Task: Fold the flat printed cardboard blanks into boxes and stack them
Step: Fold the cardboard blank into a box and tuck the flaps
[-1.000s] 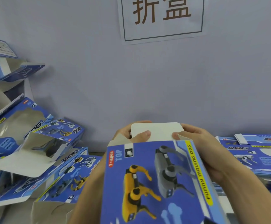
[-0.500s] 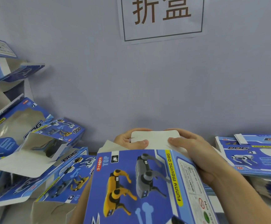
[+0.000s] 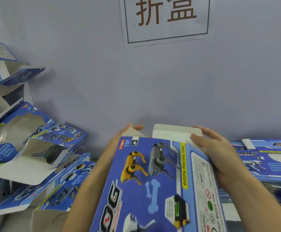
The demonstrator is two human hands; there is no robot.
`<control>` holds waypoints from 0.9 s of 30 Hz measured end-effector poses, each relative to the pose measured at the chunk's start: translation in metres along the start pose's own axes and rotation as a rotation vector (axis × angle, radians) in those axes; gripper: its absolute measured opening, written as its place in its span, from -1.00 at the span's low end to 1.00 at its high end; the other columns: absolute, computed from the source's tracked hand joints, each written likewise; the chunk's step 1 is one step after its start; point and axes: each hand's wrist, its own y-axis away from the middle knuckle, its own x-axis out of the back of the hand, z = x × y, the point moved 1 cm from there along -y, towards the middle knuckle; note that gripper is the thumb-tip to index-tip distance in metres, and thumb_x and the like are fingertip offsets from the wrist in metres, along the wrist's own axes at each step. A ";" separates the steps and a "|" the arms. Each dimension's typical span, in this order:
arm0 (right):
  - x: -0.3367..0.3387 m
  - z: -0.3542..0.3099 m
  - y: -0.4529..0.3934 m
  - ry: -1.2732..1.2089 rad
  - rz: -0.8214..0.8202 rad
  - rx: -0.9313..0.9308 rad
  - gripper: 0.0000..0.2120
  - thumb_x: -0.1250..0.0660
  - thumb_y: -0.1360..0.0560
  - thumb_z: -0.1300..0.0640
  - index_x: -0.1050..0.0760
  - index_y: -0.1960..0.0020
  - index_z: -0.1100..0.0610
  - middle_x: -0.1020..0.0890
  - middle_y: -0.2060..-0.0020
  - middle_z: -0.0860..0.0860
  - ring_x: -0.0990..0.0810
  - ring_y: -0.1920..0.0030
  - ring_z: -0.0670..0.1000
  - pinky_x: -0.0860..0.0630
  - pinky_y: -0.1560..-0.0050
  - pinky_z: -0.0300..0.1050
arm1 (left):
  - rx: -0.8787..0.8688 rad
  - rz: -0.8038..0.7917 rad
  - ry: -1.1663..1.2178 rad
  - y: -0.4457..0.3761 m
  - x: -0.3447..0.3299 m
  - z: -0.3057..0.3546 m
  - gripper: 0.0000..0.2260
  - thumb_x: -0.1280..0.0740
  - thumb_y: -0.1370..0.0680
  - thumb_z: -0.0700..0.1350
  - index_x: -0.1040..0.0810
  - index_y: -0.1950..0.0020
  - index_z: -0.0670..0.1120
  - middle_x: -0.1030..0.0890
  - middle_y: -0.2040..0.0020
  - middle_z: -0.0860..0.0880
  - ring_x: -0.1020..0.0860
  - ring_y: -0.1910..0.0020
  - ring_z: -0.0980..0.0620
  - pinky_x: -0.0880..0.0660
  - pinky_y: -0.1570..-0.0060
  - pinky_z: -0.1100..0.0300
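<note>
Box (image 3: 153,181) now rotated rightward; left hand (image 3: 133,129) thumb withdrawn, grip hidden; white flap (image 3: 171,133) at 12 o'clock pinched by right hand (image 3: 217,153). Flap best creased squarely, tucked inward.

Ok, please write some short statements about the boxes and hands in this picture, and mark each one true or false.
1. The right hand pinches the white end flap of the blue printed cardboard box. True.
2. The left hand rests on the flat blue blanks stack. False: it is at the box's far left corner.
3. Folded blue boxes are piled on the left. True.
4. The held box shows a red dog. False: one yellow, one grey.
</note>
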 end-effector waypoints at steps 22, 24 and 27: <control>-0.046 -0.025 0.023 0.223 -0.280 0.531 -0.54 -0.34 -0.44 -0.17 -0.36 -0.30 -0.13 -0.66 0.06 -0.31 -0.60 0.00 -0.38 -0.51 -0.20 -0.06 | -0.451 0.371 0.016 0.007 -0.045 0.038 -0.55 -0.39 -0.40 0.09 -0.51 -0.18 -0.14 -0.66 0.17 -0.26 -0.64 0.33 -0.23 -0.61 0.42 0.06; -0.047 -0.022 0.031 0.227 -0.353 0.588 -0.43 -0.27 -0.45 -0.22 -0.26 -0.43 -0.19 -0.64 -0.10 -0.30 -0.61 -0.14 -0.26 -0.53 -0.20 -0.06 | -0.519 0.386 -0.024 0.008 -0.055 0.039 -0.57 -0.38 -0.40 0.12 -0.46 -0.18 -0.07 -0.66 0.20 -0.20 -0.63 0.24 -0.32 -0.60 0.37 -0.06; -0.043 -0.023 0.038 0.254 -0.331 0.693 -0.37 -0.27 -0.47 -0.22 -0.17 -0.50 -0.30 -0.57 -0.18 -0.40 -0.58 -0.22 -0.22 -0.53 -0.25 0.02 | -0.614 0.382 -0.072 0.009 -0.059 0.041 -0.47 -0.37 -0.39 0.12 -0.39 -0.27 -0.09 -0.64 0.33 -0.02 -0.64 0.36 -0.12 -0.57 0.48 0.11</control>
